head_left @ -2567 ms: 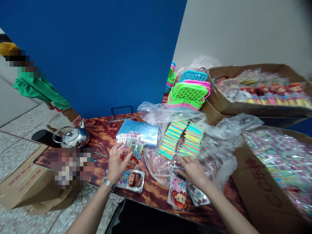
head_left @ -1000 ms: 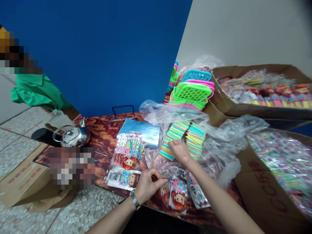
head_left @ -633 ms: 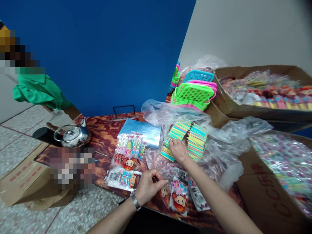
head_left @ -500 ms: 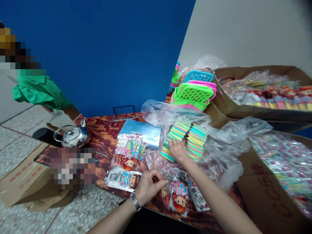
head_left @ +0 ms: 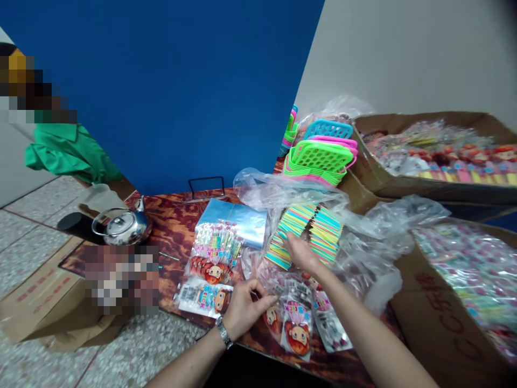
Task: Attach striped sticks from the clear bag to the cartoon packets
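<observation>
My left hand (head_left: 246,310), a watch on its wrist, pinches thumb to forefinger at the upper edge of a clear plastic bag (head_left: 272,321) printed with a red-haired cartoon girl. My right hand (head_left: 302,254) is over the left part of a pile of coloured plastic sticks (head_left: 328,231). Its fingers are curled, and a blue-green stick end (head_left: 283,235) shows at the fingertips; how many sticks are held is hidden. Between my forearms lies a filled printed packet (head_left: 298,328). Another packet (head_left: 332,323) is partly under my right forearm.
Printed packets (head_left: 214,269) overlap a stack of blue-tinted bags (head_left: 242,221). A steel kettle (head_left: 123,226) stands left, near blurred items. Colourful plastic baskets (head_left: 321,156) are stacked behind crumpled clear plastic (head_left: 375,275). Filled cartons (head_left: 432,318) border the right. A person's green sleeve (head_left: 70,151) shows left.
My right hand has lifted slightly and shifted right on the stick pile, with a blue-green stick end now showing at its fingertips. My left hand is almost unmoved.
</observation>
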Motion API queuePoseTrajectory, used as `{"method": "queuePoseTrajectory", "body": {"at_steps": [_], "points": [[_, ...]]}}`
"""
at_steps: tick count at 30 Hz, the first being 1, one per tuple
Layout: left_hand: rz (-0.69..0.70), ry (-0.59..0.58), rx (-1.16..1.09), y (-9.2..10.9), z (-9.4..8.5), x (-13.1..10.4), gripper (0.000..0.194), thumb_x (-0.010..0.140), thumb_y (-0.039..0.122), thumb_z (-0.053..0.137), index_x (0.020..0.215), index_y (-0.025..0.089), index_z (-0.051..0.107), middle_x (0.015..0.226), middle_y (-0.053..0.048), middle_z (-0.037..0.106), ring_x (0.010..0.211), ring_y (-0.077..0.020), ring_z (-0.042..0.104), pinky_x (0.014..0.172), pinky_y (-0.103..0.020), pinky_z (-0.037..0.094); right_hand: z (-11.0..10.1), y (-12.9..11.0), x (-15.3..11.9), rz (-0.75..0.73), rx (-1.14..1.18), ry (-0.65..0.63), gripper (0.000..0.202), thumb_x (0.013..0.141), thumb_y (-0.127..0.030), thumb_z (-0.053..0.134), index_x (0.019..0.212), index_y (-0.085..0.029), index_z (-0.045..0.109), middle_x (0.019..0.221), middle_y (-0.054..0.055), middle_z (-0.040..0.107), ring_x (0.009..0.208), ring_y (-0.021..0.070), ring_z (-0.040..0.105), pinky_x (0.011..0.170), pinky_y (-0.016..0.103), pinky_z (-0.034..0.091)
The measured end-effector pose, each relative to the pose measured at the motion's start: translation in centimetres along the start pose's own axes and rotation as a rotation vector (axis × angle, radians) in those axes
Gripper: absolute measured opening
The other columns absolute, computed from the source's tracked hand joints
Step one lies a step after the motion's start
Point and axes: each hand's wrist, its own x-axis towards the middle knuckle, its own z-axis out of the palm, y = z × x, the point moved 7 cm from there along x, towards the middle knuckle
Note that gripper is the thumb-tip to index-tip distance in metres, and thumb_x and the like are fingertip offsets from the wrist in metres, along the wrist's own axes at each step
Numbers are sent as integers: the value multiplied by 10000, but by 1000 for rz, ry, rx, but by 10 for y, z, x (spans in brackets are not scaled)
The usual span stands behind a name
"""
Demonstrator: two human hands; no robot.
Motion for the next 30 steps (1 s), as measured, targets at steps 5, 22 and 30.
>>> {"method": "queuePoseTrajectory", "body": {"at_steps": [5,22,30], "points": [[-6,4,-23,4,0,1,225,695,301,666,597,138,546,579,-5,582,538,-106,500,530,-208,386,-9,-9,-14,-64,205,-7,182,931,-272,263,837,-213,407,721,-1,636,643,124,617,591,218,426],[10,59,-21,4,-5,0,237,697,326,661,591,141,559,577,-3,597,534,-111,522,537,-207,406,-5,-8,-13,-46,215,174,118,848,-187,350,804,-200,459,765,48,589,709,176,569,622,264,380],[17,61,-27,3,-6,0,228,705,305,653,584,141,550,559,3,577,524,-107,504,531,-205,394,-23,-26,-34,-161,488,190,202,917,-315,266,814,-214,407,687,1,595,612,132,577,596,249,440]]}}
